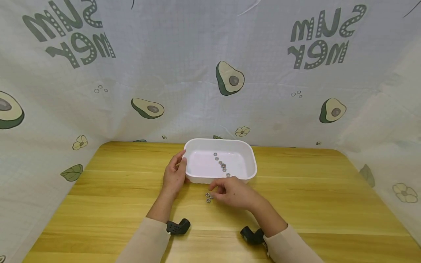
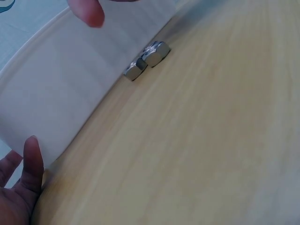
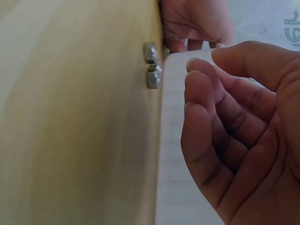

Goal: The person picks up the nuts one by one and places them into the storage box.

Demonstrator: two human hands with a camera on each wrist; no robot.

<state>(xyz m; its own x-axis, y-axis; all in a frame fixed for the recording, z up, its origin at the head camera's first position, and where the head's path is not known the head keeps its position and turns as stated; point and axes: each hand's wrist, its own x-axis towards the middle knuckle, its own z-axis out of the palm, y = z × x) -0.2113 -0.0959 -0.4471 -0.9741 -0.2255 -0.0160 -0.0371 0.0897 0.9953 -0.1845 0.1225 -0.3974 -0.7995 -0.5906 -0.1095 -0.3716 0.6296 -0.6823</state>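
A white rectangular tray (image 1: 197, 179) stands on the table, with several metal hex nuts (image 1: 220, 162) in a slanting row on its floor. My left hand (image 1: 174, 177) rests against the tray's left end, its thumb (image 2: 33, 159) touching the outer wall. In front of the tray, three more nuts (image 1: 208, 200) lie close together on the wood; in the left wrist view these nuts (image 2: 156, 54) partly overlap. Just right of them hovers my right hand (image 1: 233, 193). Its fingers (image 3: 197, 136) are loosely bent, with a gap to the thumb and no nut visible between them.
The wooden table (image 1: 315, 197) spreads to both sides of the tray. Behind it hangs a pale cloth (image 1: 184, 73) printed with avocados and lettering. A black wrist camera (image 1: 179, 227) sits on the left wrist and another black camera (image 1: 251, 235) on the right.
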